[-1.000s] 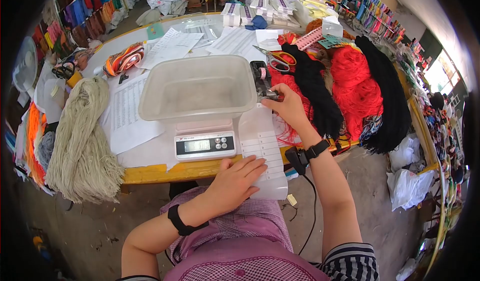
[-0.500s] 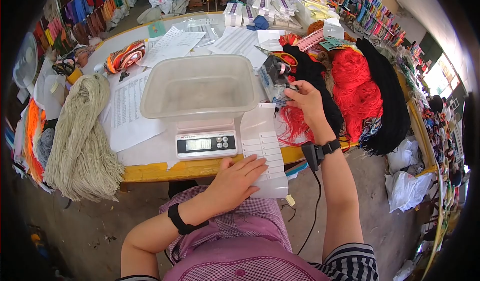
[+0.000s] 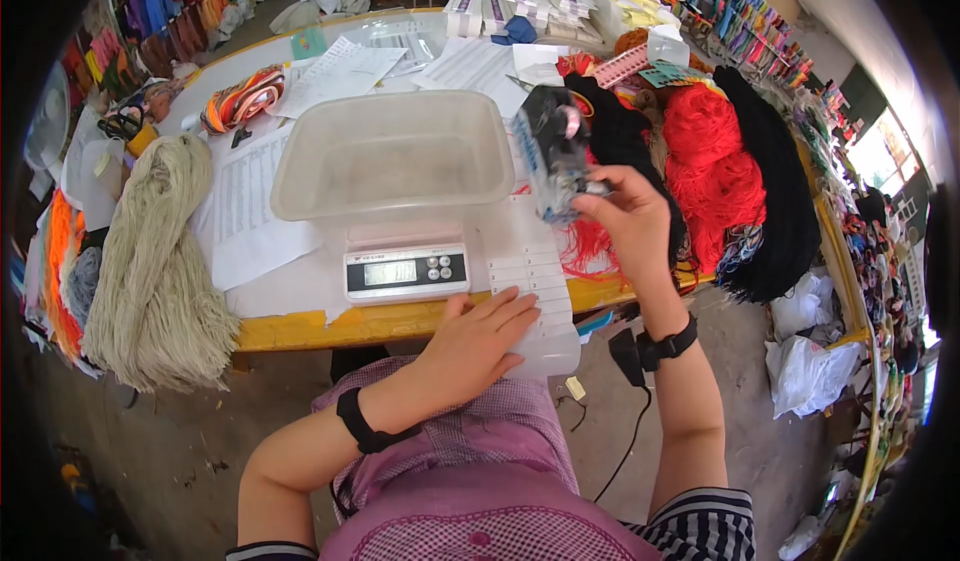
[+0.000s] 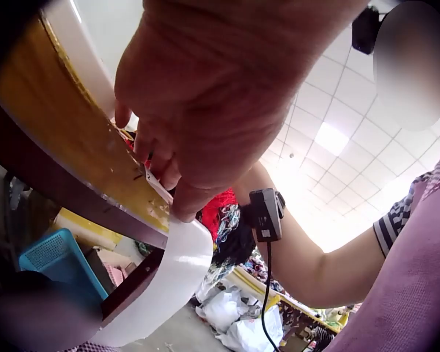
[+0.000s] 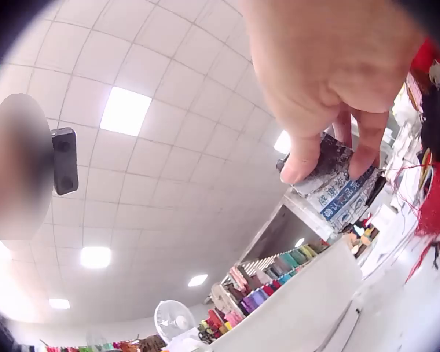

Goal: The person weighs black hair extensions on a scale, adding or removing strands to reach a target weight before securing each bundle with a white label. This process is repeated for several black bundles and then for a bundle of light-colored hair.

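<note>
My right hand (image 3: 632, 219) grips the near end of a black tape dispenser (image 3: 552, 139), tilted above the table beside the plastic tub. A pinkish ring shows in its top, and blue-and-white printing on its side (image 5: 341, 194) appears in the right wrist view. My left hand (image 3: 472, 339) lies with straight fingers on a white sheet of numbered labels (image 3: 548, 311) at the table's front edge. In the left wrist view, the white sheet (image 4: 183, 268) curls down over that edge. Left of the sheet, the translucent tub (image 3: 395, 206) rests on a white digital scale (image 3: 407, 273).
Red yarn (image 3: 700, 151) and black yarn (image 3: 765, 181) lie on the right. Beige yarn (image 3: 160, 261) hangs over the left front edge. Printed papers (image 3: 255, 211) lie left of the tub, and several white packs (image 3: 525, 6) stand behind. A cable (image 3: 632, 451) trails from my right wrist.
My right hand has lifted the tape dispenser off the table, tilting it and moving it slightly right. My left hand stays on the label sheet.
</note>
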Action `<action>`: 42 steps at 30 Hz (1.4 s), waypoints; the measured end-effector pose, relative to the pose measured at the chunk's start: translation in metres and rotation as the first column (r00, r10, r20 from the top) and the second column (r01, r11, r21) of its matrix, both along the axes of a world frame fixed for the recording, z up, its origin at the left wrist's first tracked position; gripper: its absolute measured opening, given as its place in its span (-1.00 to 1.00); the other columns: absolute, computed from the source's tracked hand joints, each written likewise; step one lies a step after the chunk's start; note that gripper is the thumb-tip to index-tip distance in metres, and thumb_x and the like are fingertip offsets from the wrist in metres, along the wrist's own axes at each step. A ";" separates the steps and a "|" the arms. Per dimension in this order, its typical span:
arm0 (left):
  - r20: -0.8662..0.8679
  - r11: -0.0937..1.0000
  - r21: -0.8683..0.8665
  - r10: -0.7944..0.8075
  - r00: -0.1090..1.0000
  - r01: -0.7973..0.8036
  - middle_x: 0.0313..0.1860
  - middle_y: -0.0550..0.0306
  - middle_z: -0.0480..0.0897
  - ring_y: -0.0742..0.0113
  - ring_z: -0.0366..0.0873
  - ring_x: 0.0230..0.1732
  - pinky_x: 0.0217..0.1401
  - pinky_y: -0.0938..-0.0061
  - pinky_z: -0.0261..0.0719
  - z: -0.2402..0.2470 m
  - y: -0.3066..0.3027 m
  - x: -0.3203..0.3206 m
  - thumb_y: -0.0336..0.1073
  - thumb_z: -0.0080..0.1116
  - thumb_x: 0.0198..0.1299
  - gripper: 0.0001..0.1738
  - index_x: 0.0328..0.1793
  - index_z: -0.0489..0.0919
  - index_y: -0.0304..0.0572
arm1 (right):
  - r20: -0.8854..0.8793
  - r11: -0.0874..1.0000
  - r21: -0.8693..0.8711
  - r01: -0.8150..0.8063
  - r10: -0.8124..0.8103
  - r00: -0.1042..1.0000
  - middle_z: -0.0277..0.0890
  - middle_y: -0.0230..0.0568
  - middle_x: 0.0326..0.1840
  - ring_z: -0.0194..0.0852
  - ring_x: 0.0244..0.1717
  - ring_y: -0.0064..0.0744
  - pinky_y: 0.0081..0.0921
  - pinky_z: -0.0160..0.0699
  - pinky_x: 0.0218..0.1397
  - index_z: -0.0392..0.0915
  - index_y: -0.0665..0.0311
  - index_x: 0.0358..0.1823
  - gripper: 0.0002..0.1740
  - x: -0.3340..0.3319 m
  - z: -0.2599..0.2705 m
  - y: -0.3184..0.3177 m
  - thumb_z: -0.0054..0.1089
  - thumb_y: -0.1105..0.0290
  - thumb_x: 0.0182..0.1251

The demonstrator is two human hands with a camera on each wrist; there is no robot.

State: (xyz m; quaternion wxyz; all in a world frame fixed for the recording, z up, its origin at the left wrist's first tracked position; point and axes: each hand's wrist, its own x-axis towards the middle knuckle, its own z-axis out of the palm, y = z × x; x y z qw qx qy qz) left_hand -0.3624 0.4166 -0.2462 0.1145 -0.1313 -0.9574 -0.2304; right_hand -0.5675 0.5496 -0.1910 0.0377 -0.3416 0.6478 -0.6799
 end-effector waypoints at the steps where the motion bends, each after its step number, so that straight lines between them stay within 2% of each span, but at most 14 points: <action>1: 0.003 1.000 0.001 0.001 1.000 -0.001 0.46 0.11 0.36 0.20 0.25 0.50 0.23 0.12 0.19 0.000 0.000 0.000 -0.26 0.27 0.12 -0.34 0.39 0.37 -0.08 | 0.024 0.999 0.041 -0.014 0.013 1.000 0.60 -0.42 -0.27 0.46 -0.39 -0.75 -0.75 0.45 -0.32 0.58 0.34 -0.16 -0.72 0.003 -0.008 -0.001 0.39 0.67 0.08; 7: -0.010 1.000 -0.012 -0.003 1.000 0.003 0.48 0.09 0.34 0.17 0.23 0.51 0.27 0.12 0.20 -0.008 0.002 -0.003 -0.26 0.28 0.10 -0.31 0.40 0.35 -0.09 | 0.138 0.986 0.169 -0.012 -0.012 0.990 0.60 -0.38 -0.44 0.45 -0.45 -0.73 -0.69 0.39 -0.44 0.61 0.28 -0.15 -0.67 0.021 -0.048 -0.018 0.49 0.53 0.02; 11: -0.108 0.999 0.039 0.036 0.994 -0.032 0.43 0.04 0.38 0.06 0.27 0.46 0.33 0.15 0.23 -0.004 0.002 -0.003 -0.29 0.28 0.08 -0.35 0.36 0.39 -0.13 | -0.053 0.968 0.221 0.116 -0.107 0.993 0.59 -0.31 -0.49 0.47 -0.51 -0.60 -0.58 0.43 -0.45 0.63 0.27 -0.21 -0.66 0.018 -0.060 -0.029 0.53 0.42 -0.04; 13: -0.161 0.976 0.210 0.086 0.983 -0.051 0.20 -0.01 0.56 -0.01 0.50 0.21 0.12 0.29 0.44 0.000 -0.002 0.003 -0.33 0.26 0.11 -0.54 0.18 0.52 -0.18 | -0.144 0.934 0.303 0.187 -0.149 0.978 0.59 -0.30 -0.50 0.48 -0.51 -0.60 -0.58 0.43 -0.45 0.63 0.27 -0.20 -0.67 0.018 -0.053 -0.029 0.53 0.41 -0.02; 14: -0.235 0.947 0.281 0.226 0.945 -0.157 -0.18 -0.01 0.67 -0.01 0.62 -0.17 -0.18 0.37 0.55 0.000 0.001 0.009 -0.32 0.23 0.16 -0.78 -0.09 0.63 -0.21 | -0.140 0.933 0.306 0.192 -0.155 0.978 0.59 -0.30 -0.50 0.48 -0.51 -0.60 -0.58 0.43 -0.45 0.63 0.27 -0.20 -0.67 0.015 -0.052 -0.028 0.53 0.41 -0.02; 15: -0.232 0.948 0.281 0.220 0.947 -0.152 -0.18 -0.01 0.67 -0.01 0.62 -0.17 -0.18 0.37 0.55 0.005 -0.002 0.015 -0.32 0.23 0.16 -0.78 -0.09 0.63 -0.21 | -0.150 0.916 0.337 0.216 -0.174 0.973 0.58 -0.30 -0.51 0.48 -0.51 -0.59 -0.57 0.43 -0.45 0.63 0.27 -0.19 -0.66 0.011 -0.050 -0.028 0.53 0.40 -0.01; 17: 0.167 0.936 0.185 0.270 0.948 -0.299 -0.42 0.03 0.66 0.03 0.62 -0.39 -0.34 0.35 0.55 0.014 -0.010 0.026 -0.26 0.22 0.21 -0.83 -0.23 0.65 -0.20 | -0.164 0.899 0.368 0.239 -0.190 0.968 0.58 -0.31 -0.51 0.48 -0.52 -0.58 -0.57 0.44 -0.45 0.63 0.27 -0.19 -0.66 0.009 -0.044 -0.024 0.53 0.39 -0.01; 19: 0.301 0.916 0.248 0.235 0.924 -0.314 -0.44 0.04 0.65 0.06 0.62 -0.41 -0.35 0.35 0.54 0.007 -0.009 0.028 -0.24 0.21 0.22 -0.82 -0.25 0.65 -0.19 | -0.043 0.882 0.442 0.162 -0.160 0.986 0.58 -0.35 -0.43 0.44 -0.46 -0.70 -0.66 0.44 -0.39 0.60 0.29 -0.09 -0.66 0.007 -0.035 -0.021 0.47 0.44 0.08; 21: 0.428 0.891 0.304 0.187 0.884 -0.336 -0.46 0.04 0.64 0.09 0.62 -0.44 -0.37 0.35 0.53 -0.002 -0.006 0.031 -0.22 0.21 0.23 -0.81 -0.27 0.65 -0.18 | -0.164 0.895 0.382 0.231 -0.180 0.970 0.61 -0.29 -0.35 0.53 -0.37 -0.58 -0.58 0.50 -0.32 0.59 0.28 -0.06 -0.61 0.003 -0.044 -0.015 0.49 0.41 0.07; 23: 0.095 0.925 0.316 0.191 0.977 -0.211 -0.42 0.03 0.65 0.15 0.62 -0.44 -0.39 0.40 0.52 -0.009 0.001 0.032 -0.22 0.21 0.23 -0.82 -0.23 0.66 -0.17 | -0.282 0.901 0.318 0.295 -0.207 0.937 0.64 -0.23 -0.27 0.61 -0.27 -0.46 -0.49 0.57 -0.25 0.57 0.27 -0.02 -0.55 0.005 -0.053 -0.007 0.51 0.37 0.05; 26: 0.062 0.861 0.466 0.197 0.979 -0.202 -0.40 0.03 0.66 0.18 0.64 -0.45 -0.38 0.42 0.53 -0.004 0.009 0.026 -0.24 0.22 0.23 -0.83 -0.21 0.67 -0.17 | -0.328 0.872 0.260 0.414 -0.323 0.887 0.62 -0.10 -0.03 0.61 -0.01 -0.27 -0.43 0.58 -0.10 0.53 0.30 0.09 -0.49 0.025 -0.054 0.016 0.47 0.40 0.07; 28: 0.099 0.863 0.468 0.163 0.982 -0.190 -0.39 0.02 0.66 0.17 0.64 -0.44 -0.37 0.42 0.54 -0.005 0.007 0.025 -0.25 0.22 0.23 -0.84 -0.19 0.67 -0.17 | -0.473 0.877 0.337 0.344 -0.159 0.867 0.57 -0.02 0.12 0.53 0.16 -0.07 -0.28 0.52 0.11 0.52 0.32 0.13 -0.43 0.033 -0.064 0.035 0.48 0.39 0.04; 32: 0.168 0.887 0.434 0.093 0.981 -0.158 -0.37 0.01 0.67 0.15 0.64 -0.44 -0.35 0.43 0.55 -0.006 0.003 0.028 -0.26 0.22 0.23 -0.83 -0.16 0.68 -0.16 | -0.642 0.845 0.417 0.335 0.013 0.767 0.57 -0.04 0.14 0.44 0.27 -0.02 -0.08 0.24 0.40 0.56 0.28 0.11 -0.39 0.067 -0.067 0.048 0.51 0.31 -0.03; 42: 0.202 0.899 0.391 0.127 0.971 -0.199 -0.33 0.15 0.71 0.34 0.63 -0.42 -0.32 0.54 0.55 -0.001 -0.030 0.062 -0.23 0.21 0.27 -0.82 -0.12 0.69 -0.12 | -0.697 0.786 0.464 0.408 0.040 0.716 0.60 -0.05 0.12 0.48 0.24 -0.02 -0.16 0.31 0.34 0.65 0.24 0.00 -0.53 0.073 -0.069 0.048 0.48 0.30 0.01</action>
